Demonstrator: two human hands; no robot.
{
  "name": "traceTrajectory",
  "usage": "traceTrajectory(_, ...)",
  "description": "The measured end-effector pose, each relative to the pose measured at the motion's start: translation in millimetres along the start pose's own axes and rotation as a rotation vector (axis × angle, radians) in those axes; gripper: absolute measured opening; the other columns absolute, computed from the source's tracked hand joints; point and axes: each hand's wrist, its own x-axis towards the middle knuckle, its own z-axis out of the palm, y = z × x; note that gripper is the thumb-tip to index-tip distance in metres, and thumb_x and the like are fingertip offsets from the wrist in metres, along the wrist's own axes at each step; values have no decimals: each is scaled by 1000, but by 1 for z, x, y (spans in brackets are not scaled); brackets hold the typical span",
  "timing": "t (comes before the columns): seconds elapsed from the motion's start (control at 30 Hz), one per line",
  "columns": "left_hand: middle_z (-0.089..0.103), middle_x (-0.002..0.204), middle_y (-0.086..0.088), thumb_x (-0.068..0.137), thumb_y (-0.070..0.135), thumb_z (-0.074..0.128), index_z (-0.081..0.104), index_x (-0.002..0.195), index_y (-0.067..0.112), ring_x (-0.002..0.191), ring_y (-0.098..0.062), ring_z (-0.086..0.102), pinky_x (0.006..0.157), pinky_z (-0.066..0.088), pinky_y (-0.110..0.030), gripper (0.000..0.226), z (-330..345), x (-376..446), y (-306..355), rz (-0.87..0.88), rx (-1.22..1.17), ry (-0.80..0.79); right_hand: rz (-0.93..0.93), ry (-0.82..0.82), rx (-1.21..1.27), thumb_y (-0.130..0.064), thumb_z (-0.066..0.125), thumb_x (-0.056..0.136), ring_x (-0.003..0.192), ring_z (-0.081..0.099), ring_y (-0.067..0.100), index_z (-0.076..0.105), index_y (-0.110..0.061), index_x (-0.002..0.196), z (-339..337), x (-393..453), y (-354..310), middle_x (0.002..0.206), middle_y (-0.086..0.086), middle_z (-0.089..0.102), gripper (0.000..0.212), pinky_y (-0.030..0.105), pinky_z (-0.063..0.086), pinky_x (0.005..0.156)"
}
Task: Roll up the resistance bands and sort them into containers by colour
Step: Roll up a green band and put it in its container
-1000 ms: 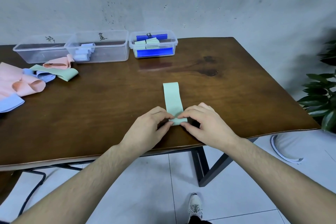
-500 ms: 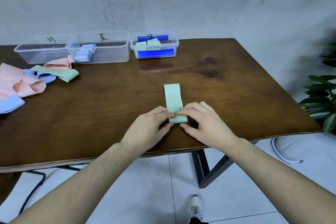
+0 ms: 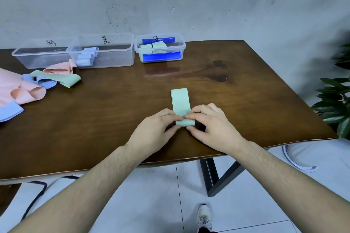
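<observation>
Your left hand (image 3: 155, 128) and right hand (image 3: 210, 126) pinch the green band (image 3: 180, 103) by its rolled near end; upper centre, the right container (image 3: 160, 48) holds green rolls, the middle container (image 3: 102, 51) pale blue ones.

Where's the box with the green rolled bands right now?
In the head view, the box with green rolls sits at the table's far edge by the wall, rightmost of three clear boxes, next to the box holding blue rolls.
</observation>
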Motion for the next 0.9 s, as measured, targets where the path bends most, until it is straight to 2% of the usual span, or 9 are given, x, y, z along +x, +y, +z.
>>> traceTrajectory(0.17,60,113,17,96,33,61,68,120,26,79,0,47,72,40,-12,26,-1,6,-4,-11,8,-24,-10,-32,-8,-36,66,93,102,43,5,65,-38,122,-4,5,-1,117,-22,58,29,33,41,92)
traceTrajectory(0.33,55,116,19,95,29,63,66,120,26,83,14,49,71,38,-8,25,0,6,-3,-24,-25,17,19,-45,23,-35,64,96,102,46,6,67,-35,119,-3,13,3,117,-21,62,24,37,42,94)
traceTrajectory(0.5,57,111,17,92,23,68,68,114,24,82,18,48,63,35,-2,22,-1,4,-1,6,-14,30,27,-56,60,-37,62,97,101,46,6,68,-34,120,-2,18,7,116,-21,62,25,38,42,96)
traceTrajectory(0.7,59,114,16,93,27,66,68,118,24,81,20,48,63,34,-1,25,0,11,-3,-16,19,17,4,-3,59,-36,68,93,104,45,5,67,-34,119,-4,16,12,117,-19,60,26,39,44,97)
traceTrajectory(0.77,59,114,17,93,28,65,68,119,25,77,15,51,65,38,-5,26,0,12,-4,-23,19,19,3,-12,54,-36,69,92,103,46,6,68,-34,117,-4,16,13,116,-19,60,25,41,45,97)
traceTrajectory(0.83,56,115,18,94,29,65,67,121,25,69,5,52,67,46,-14,28,0,12,-4,-37,21,16,9,-17,52,-36,70,91,102,46,6,68,-33,117,-4,18,14,117,-18,60,26,42,45,96)
traceTrajectory(0.9,53,118,18,94,32,63,65,126,24,65,-3,51,67,46,-18,32,0,14,-4,-53,34,1,18,-22,52,-37,70,91,102,46,6,68,-33,118,-4,21,15,118,-18,61,27,42,45,97)
